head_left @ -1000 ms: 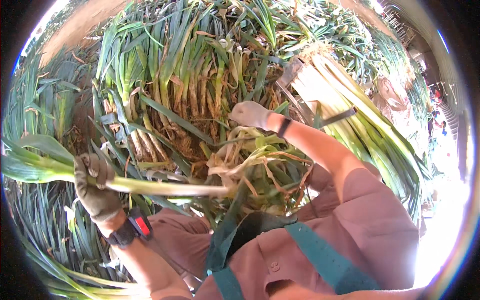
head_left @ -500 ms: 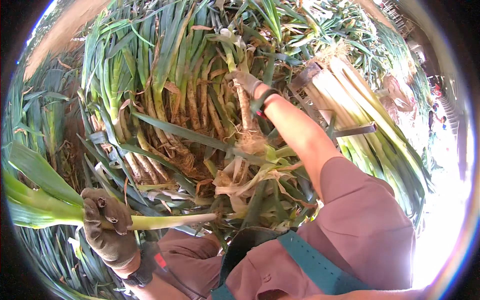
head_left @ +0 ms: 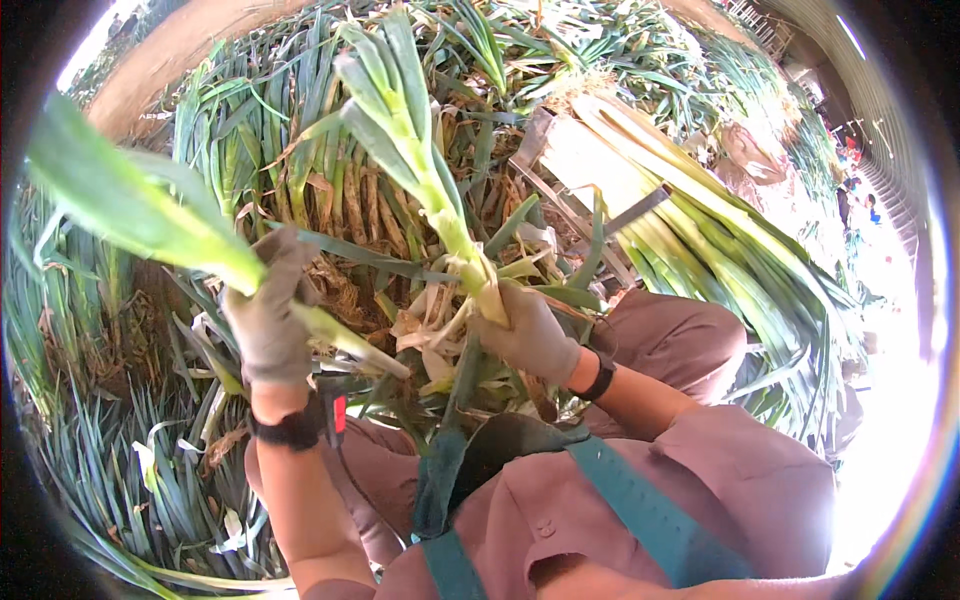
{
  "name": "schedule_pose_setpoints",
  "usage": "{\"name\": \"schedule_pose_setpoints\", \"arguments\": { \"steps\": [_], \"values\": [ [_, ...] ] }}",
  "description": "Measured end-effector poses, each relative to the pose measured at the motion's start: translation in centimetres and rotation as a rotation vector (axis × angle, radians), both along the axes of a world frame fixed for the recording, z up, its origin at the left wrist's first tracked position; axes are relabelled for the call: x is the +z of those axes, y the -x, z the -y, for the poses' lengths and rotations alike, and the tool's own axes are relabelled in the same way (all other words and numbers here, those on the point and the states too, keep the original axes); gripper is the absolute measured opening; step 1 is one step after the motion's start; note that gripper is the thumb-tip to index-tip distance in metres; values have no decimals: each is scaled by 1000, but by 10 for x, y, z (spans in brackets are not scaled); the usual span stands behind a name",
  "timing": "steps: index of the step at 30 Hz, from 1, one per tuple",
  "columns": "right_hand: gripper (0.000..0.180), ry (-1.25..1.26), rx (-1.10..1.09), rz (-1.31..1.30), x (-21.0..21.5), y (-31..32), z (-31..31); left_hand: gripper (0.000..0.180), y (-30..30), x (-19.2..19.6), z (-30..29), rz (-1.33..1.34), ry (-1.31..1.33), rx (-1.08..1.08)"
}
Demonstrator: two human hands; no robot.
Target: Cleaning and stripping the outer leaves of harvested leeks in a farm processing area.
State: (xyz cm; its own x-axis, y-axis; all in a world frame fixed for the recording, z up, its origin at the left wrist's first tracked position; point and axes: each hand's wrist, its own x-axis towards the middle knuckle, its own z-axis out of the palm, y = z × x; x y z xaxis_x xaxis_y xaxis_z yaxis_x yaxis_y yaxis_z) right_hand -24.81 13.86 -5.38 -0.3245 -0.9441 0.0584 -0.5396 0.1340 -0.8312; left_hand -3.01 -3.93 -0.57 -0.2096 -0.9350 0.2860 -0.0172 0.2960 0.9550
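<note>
Wrapped in a worn glove, my left hand (head_left: 270,315) is closed around the shaft of a leek (head_left: 160,215). Its broad green leaves rise to the upper left, and its pale end points down to the right. My gloved right hand (head_left: 525,330) grips a second leek (head_left: 445,220) low on its shaft, leaves upward and leaning left. The root end of that one is hidden by the hand. Between and below both hands lie loose stripped leaves (head_left: 430,335). Behind them stands a pile of untrimmed leeks (head_left: 350,200) with brown, soiled shafts.
A bundle of clean white-shafted leeks (head_left: 690,200) rests in a metal rack (head_left: 640,208) to the right. More leeks (head_left: 150,470) lie at the lower left. A translucent plastic bag (head_left: 750,155) sits beyond the bundle. My bent knee (head_left: 680,335) is beside the rack.
My right hand has drawn a leek out of the pile toward my body and now holds it lower down. My left hand has risen and moved right with its leek, tilting the leaves upward.
</note>
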Motion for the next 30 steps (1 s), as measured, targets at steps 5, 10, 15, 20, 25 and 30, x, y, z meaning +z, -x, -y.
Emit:
{"name": "schedule_pose_setpoints", "arguments": {
  "steps": [5, 10, 15, 20, 25, 30],
  "values": [
    [42, -102, 220, -118, 8, -27, -48, 19, 39, 17, -28, -243, -391, -183],
    [43, -52, 166, -244, 32, -1, -24, 18, 29, 18, -37, -108, -416, -278],
    [45, -96, 315, 467, 55, -12, 44, 19, 27, 16, -40, -115, -410, -343],
    [39, 60, 74, 634, 43, -39, 30, 18, 24, 7, -38, -128, -407, -375],
    [40, -167, 23, 101, 52, -35, -14, 17, 17, 0, -37, -116, -473, -279],
    [46, -238, -28, 64, 10, 13, -67, 18, 16, -3, -38, -182, -532, -310]
  ]
}}
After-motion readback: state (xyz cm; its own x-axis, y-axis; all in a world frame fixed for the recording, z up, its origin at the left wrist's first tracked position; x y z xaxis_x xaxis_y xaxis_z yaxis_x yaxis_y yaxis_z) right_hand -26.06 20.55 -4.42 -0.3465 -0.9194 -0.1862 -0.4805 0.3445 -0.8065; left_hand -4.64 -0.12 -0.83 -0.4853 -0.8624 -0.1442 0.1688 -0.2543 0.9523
